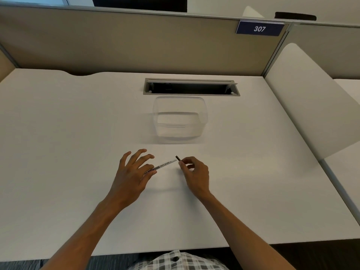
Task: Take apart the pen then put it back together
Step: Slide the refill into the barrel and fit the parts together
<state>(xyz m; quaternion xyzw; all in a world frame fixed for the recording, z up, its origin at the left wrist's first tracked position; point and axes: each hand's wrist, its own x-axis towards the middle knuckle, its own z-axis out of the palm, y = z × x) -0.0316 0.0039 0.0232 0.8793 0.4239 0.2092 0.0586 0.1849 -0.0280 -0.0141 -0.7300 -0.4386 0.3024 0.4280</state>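
A thin white whiteboard marker pen (165, 164) with black print is held slanted just above the white desk (78, 133). My left hand (134, 172) pinches its left end between thumb and forefinger, with the other fingers spread. The pen's dark right end (177, 158) points up and to the right. My right hand (194, 172) has thumb and forefinger pinched at that dark end and the other fingers curled. Whether the dark end is a cap or the tip is too small to tell.
A clear plastic container (180, 118) stands behind the hands, in front of an open cable slot (191, 87) in the desk. A beige partition (136, 45) with a "307" sign (259, 28) closes the back, and a white divider (311, 98) stands at the right.
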